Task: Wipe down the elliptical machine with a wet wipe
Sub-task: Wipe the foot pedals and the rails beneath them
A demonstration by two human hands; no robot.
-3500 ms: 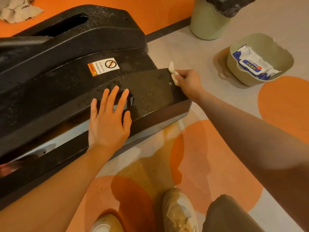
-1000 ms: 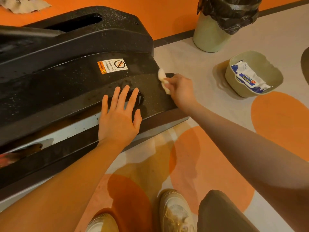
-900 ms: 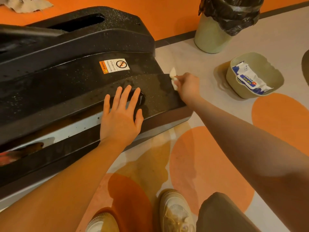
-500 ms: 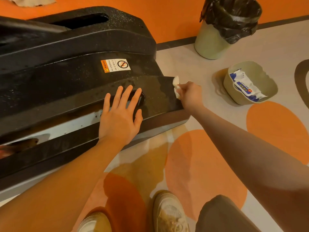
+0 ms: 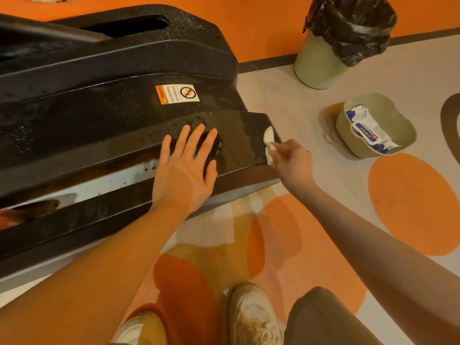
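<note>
Head view, from the left: the black elliptical machine [image 5: 99, 115] fills the left and centre, its low plastic housing sitting on the floor [image 5: 286, 95] and glistening with small droplets. A warning sticker [image 5: 177, 94] reading "no stepping on surface" sits on the upper part of the housing. Below it, the left hand [image 5: 185, 170] lies flat on the sloping cover, fingers straight and spread, holding nothing; the fingertips [image 5: 184, 129] reach over a dark oval recess in the cover. Just right of that, at the right end corner of the housing, a crumpled white wet wipe [image 5: 268, 141] is pressed against the edge of the cover. The right hand [image 5: 291, 160] pinches the wipe between curled fingers and thumb, the arm reaching in from the lower right.

Further right on the floor stands a pale green bowl [image 5: 348, 140], well apart from the machine, with a blue and white pack of wipes [image 5: 368, 131] lying inside it. Behind the bowl, near the orange wall, is a pale green bin [image 5: 316, 63] lined with a black bag [image 5: 353, 26]. The floor is grey with large orange circles. At the bottom edge two light shoes [image 5: 251, 317] and a dark trouser knee show.
</note>
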